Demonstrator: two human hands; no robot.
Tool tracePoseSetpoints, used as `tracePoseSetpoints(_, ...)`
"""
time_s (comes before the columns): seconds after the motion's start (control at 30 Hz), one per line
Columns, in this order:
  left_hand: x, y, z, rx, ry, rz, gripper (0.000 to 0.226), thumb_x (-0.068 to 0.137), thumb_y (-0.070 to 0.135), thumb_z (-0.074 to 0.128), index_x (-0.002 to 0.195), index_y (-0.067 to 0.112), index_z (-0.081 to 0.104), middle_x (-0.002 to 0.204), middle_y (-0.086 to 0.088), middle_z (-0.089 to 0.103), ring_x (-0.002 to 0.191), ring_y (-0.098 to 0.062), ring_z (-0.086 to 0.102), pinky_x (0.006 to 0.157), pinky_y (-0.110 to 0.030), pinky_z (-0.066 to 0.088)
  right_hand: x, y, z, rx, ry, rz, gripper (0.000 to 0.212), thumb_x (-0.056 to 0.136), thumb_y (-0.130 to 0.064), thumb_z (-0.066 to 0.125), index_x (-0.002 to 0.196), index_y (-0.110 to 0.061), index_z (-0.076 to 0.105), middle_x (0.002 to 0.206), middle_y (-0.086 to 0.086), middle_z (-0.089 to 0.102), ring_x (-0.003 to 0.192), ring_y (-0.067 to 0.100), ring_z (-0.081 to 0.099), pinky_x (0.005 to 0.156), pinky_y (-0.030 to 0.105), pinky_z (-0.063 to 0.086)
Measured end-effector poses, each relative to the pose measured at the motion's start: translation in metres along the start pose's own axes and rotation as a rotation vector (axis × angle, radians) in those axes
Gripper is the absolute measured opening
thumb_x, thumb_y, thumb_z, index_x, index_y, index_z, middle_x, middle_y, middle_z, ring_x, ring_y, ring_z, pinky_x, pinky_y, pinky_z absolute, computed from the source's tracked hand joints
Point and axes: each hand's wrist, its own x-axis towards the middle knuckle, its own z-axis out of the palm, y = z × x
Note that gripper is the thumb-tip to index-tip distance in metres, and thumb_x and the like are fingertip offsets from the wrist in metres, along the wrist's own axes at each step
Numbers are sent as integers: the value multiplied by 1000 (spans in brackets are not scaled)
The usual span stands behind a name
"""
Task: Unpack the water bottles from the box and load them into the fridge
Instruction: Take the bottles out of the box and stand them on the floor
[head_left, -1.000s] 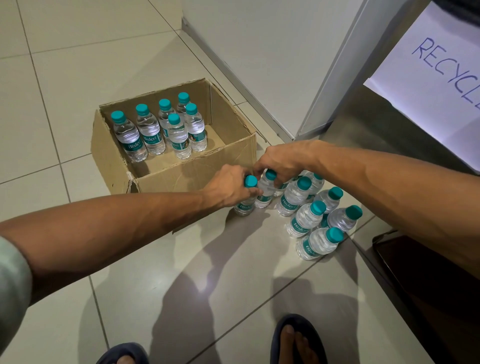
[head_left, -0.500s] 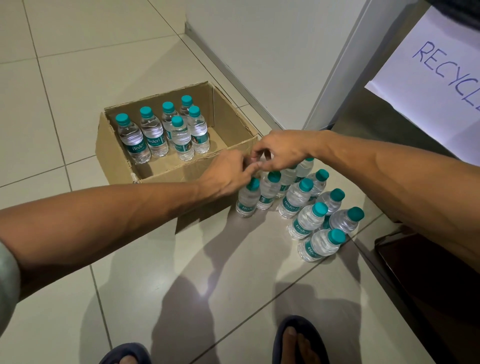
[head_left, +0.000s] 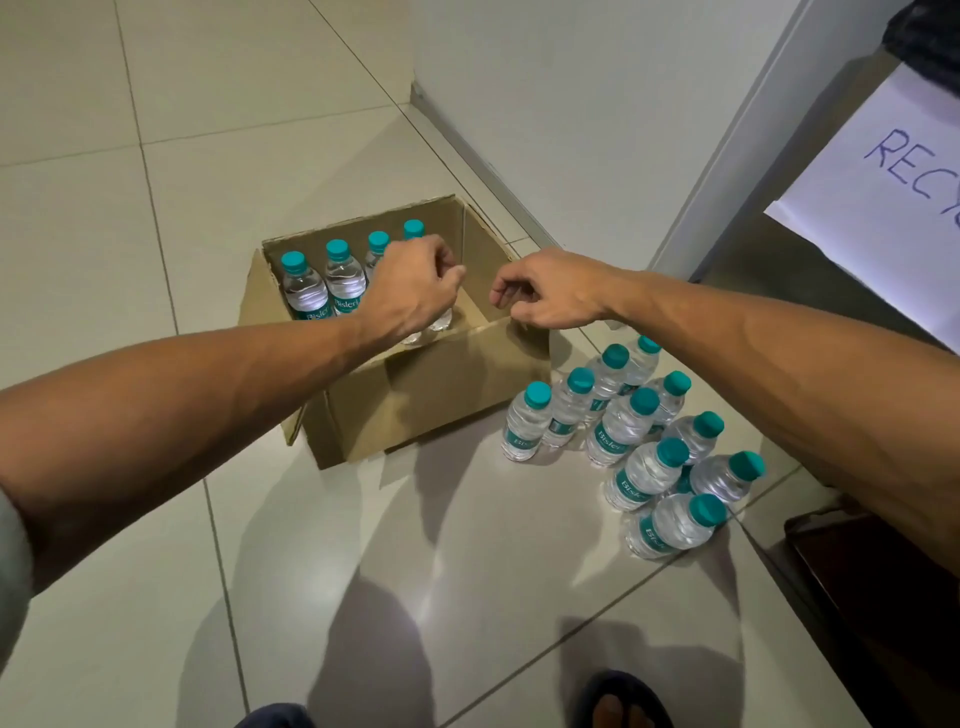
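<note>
An open cardboard box (head_left: 415, 395) sits on the tiled floor (head_left: 156, 156) close to a white wall (head_left: 571, 104), and water bottles with teal caps stand upright along its far-left side; four caps show plainly, among them the leftmost boxed bottle (head_left: 304, 291), while at least one more bottle is partly hidden beneath the left hand (head_left: 410, 293). That hand reaches over the box from the near side, its fingers (head_left: 447, 265) curled downward above the hidden bottles; whether they actually grip one cannot be told, since the back of the hand covers the contact. The right hand (head_left: 550, 296) hovers over the box's right near corner, its fingers (head_left: 501, 293) loosely curled and holding nothing, the thumb close to the cardboard rim. On the floor just to the right of the box stands a tight cluster of unpacked bottles (head_left: 628, 426), all upright, about ten caps showing, some touching their neighbours. A white paper sign (head_left: 883, 218) with blue handwritten letters reading "REC" hangs on a dark surface at the upper right. At the bottom edge the toes of two dark slippers (head_left: 618, 701) show on the floor, and the shadows of both arms fall across the tiles.
</note>
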Motion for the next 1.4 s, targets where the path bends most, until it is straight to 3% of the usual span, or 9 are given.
tracePoseSetpoints(0.13, 8, -28, -15, 38, 23, -94, 29, 91, 27, 63, 116, 12, 63, 107, -4, 67, 91, -15, 59, 82, -28, 49, 27, -12, 4, -44, 69, -10, 38, 94, -19, 60, 132, -20, 59, 125, -2, 63, 88, -2, 52, 71, 7, 34)
tracePoseSetpoints(0.33, 13, -61, -30, 84, 44, -220, 45, 88, 21, 70, 129, 10, 56, 123, -8, 63, 107, -19, 59, 94, -34, 49, 67, -33, 11, -64, 205, 4, 54, 95, -25, 64, 146, -16, 47, 141, 5, 58, 115, 16, 58, 99, 29, 47)
tracePoseSetpoints(0.43, 15, -78, -33, 70, 39, -268, 46, 87, 19, 71, 129, 9, 56, 125, -10, 62, 112, -23, 58, 94, -36, 49, 84, -40, 16, -75, 194, 23, 60, 94, -24, 65, 148, -15, 43, 146, 8, 52, 128, 23, 53, 109, 40, 46)
tracePoseSetpoints(0.63, 18, -99, -31, 84, 45, -280, 38, 87, 15, 71, 124, 10, 62, 124, -11, 63, 112, -25, 60, 98, -43, 53, 114, -49, 34, -7, 139, 15, 68, 91, -22, 70, 151, -15, 38, 150, 7, 48, 135, 23, 47, 115, 40, 38)
tracePoseSetpoints(0.77, 22, -115, -29, 270, 71, -300, 48, 85, 24, 72, 130, 13, 59, 128, -15, 57, 117, -31, 53, 101, -45, 48, 132, -49, 48, -41, 136, 9, 75, 89, -22, 70, 154, -17, 33, 157, 7, 38, 143, 23, 38, 120, 44, 32)
tracePoseSetpoints(1.0, 27, -145, -29, 374, 59, -253, 36, 85, 28, 63, 116, 13, 56, 115, -11, 61, 107, -31, 56, 102, -53, 36, 155, -49, 62, -81, 114, 47, 80, 90, -26, 70, 156, -15, 27, 157, 11, 37, 143, 28, 38, 118, 45, 34)
tracePoseSetpoints(1.23, 31, -160, -21, 673, -37, -183, 30, 81, 26, 71, 104, 8, 63, 101, -19, 60, 95, -36, 53, 86, -48, 47, 162, -45, 70, -47, 182, 62, 57, 92, -26, 70, 142, -14, 46, 140, 9, 55, 127, 26, 54, 109, 44, 45)
tracePoseSetpoints(1.4, 31, -156, -23, 826, -248, -130, 42, 85, 25, 71, 121, 10, 54, 106, -18, 54, 94, -34, 56, 77, -43, 48, 159, -44, 74, 51, 117, 103, 67, 86, -32, 77, 140, -17, 41, 136, 8, 56, 120, 26, 58, 103, 45, 50)
